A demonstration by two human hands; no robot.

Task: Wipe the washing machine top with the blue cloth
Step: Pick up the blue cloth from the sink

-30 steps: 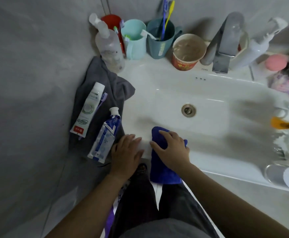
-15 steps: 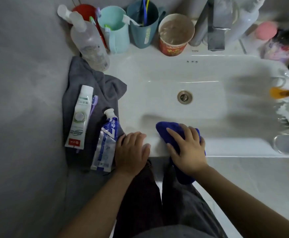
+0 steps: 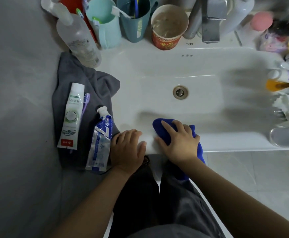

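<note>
A blue cloth (image 3: 160, 128) lies draped over the front rim of a white sink (image 3: 226, 140), its lower end hanging down in front. My right hand (image 3: 179, 143) presses flat on the cloth with fingers spread over it. My left hand (image 3: 127, 149) rests palm-down on the sink's front rim just left of the cloth, fingers together, holding nothing. No washing machine top shows in this view.
A grey towel (image 3: 95, 83) at the left carries two toothpaste tubes (image 3: 71, 115) (image 3: 100, 141) and a purple toothbrush (image 3: 85, 102). Cups (image 3: 168, 27), a clear bottle (image 3: 78, 38) and a tap (image 3: 210, 19) line the back rim. More bottles crowd the right edge.
My right hand slid the blue cloth a little to the right along the front rim. My left hand stayed on the rim. The camera dipped closer to the sink.
</note>
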